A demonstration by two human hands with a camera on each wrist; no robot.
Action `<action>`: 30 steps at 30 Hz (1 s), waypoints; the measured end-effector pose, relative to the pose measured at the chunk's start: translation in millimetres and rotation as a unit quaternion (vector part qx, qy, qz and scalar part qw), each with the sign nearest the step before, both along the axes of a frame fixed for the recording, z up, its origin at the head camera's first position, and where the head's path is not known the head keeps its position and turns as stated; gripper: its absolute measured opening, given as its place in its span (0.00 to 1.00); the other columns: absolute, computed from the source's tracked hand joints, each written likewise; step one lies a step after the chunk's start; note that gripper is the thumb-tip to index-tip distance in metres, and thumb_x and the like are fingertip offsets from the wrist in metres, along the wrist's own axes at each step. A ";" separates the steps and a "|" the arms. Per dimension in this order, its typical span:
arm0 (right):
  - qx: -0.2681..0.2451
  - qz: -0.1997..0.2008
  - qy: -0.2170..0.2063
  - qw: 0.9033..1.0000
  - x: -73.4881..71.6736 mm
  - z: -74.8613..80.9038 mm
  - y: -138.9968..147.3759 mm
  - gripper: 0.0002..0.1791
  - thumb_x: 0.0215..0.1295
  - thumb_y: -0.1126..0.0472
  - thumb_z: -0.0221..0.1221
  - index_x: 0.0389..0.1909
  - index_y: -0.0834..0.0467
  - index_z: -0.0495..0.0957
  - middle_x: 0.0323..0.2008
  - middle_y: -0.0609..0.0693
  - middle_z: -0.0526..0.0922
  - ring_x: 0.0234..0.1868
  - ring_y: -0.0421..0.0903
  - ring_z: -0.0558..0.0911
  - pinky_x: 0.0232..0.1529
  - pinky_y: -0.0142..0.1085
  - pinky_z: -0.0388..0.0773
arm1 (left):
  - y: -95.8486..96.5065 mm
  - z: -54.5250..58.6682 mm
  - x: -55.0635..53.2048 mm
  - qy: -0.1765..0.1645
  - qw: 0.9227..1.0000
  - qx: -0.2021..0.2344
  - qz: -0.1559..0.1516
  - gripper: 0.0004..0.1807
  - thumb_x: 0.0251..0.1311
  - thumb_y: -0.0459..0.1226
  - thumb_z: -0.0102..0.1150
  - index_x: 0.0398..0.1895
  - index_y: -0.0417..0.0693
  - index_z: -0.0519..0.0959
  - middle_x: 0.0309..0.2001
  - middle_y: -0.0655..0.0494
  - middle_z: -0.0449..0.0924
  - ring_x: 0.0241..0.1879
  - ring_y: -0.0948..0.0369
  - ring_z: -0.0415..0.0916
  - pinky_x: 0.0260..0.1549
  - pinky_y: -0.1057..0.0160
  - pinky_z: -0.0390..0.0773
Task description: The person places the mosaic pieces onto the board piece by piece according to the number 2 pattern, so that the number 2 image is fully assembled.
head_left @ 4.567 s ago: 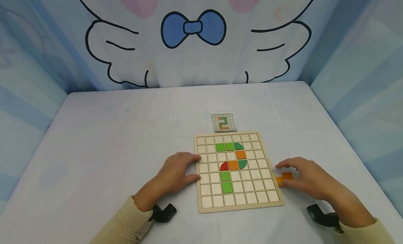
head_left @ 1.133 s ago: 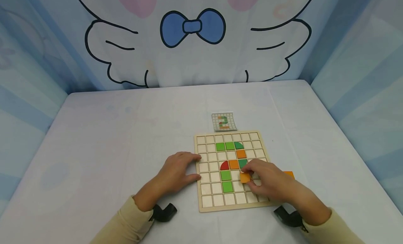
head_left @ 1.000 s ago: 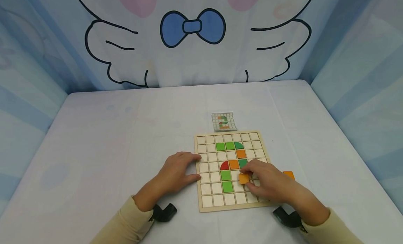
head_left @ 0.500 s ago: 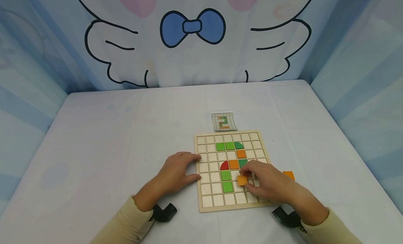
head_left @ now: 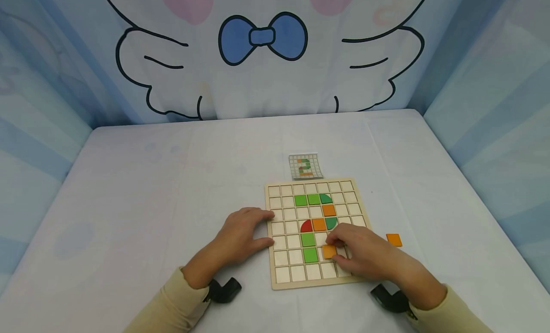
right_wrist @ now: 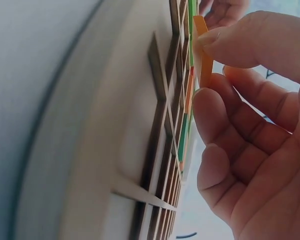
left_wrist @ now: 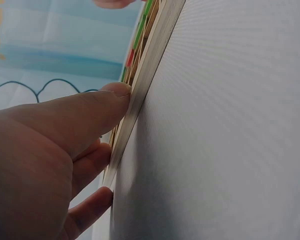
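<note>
A wooden grid board (head_left: 301,286) lies on the table, with square and quarter-round tiles set in some of its cells. My left hand (head_left: 241,235) rests at the board's left edge; in the left wrist view its thumb (left_wrist: 117,92) touches the side. Over the lower middle cells, my right hand (head_left: 365,249) pinches an orange square tile (head_left: 329,252) between thumb and fingers. That tile (right_wrist: 206,62) shows edge-on in the right wrist view. Left of it in the head view are two green square tiles (head_left: 310,255), with a red quarter-round tile (head_left: 307,226) above them.
One more orange square tile (head_left: 394,240) lies on the white table right of the board, near my right wrist. Beyond the board's far edge is a small card (head_left: 306,166) printed with a coloured grid pattern. Printed curtains (head_left: 264,75) stand behind the table.
From beside the orange tiles on the right, my right hand has come over the board with one of them. Lately it has shifted slightly nearer and left. My left hand stays put.
</note>
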State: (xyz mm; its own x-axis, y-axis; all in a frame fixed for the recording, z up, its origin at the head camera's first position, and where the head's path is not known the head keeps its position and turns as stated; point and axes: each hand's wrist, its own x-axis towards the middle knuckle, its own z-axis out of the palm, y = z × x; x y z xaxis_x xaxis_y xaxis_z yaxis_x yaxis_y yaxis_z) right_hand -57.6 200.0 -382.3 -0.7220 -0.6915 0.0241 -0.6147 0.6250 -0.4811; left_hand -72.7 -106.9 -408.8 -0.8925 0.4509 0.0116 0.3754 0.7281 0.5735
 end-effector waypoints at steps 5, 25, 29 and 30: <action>0.003 0.000 -0.015 1.000 0.1 0.0 -1.6 0.12 0.58 0.66 0.68 0.41 0.54 0.78 0.37 0.38 0.76 0.36 0.36 0.73 0.41 0.36 0.77 | 0.1 0.0 0.2 0.000 1.000 0.000 0.000 0.29 0.56 0.42 0.74 0.61 0.44 0.78 0.57 0.51 0.79 0.62 0.49 0.71 0.61 0.45 0.67; 0.022 -0.013 -0.033 0.999 0.2 0.8 -5.9 0.10 0.61 0.64 0.67 0.41 0.53 0.79 0.38 0.37 0.77 0.38 0.36 0.74 0.43 0.38 0.77 | -0.7 -0.5 -0.2 0.008 1.000 0.000 -0.006 0.29 0.56 0.42 0.74 0.61 0.44 0.78 0.57 0.51 0.80 0.61 0.49 0.71 0.61 0.45 0.68; 0.026 -0.013 -0.043 0.999 0.1 1.1 -7.2 0.10 0.61 0.63 0.67 0.42 0.53 0.79 0.39 0.37 0.78 0.39 0.36 0.75 0.44 0.38 0.77 | -0.8 -0.5 -0.4 0.009 1.000 0.001 -0.008 0.29 0.56 0.42 0.74 0.60 0.44 0.78 0.57 0.51 0.80 0.61 0.49 0.72 0.60 0.45 0.68; 0.027 -0.013 -0.045 0.999 0.0 1.2 -7.5 0.10 0.62 0.63 0.67 0.42 0.53 0.79 0.39 0.37 0.78 0.39 0.36 0.75 0.44 0.38 0.77 | -0.9 -0.5 -0.4 0.009 1.000 0.002 -0.008 0.29 0.56 0.42 0.74 0.60 0.44 0.78 0.57 0.51 0.80 0.61 0.49 0.72 0.60 0.45 0.68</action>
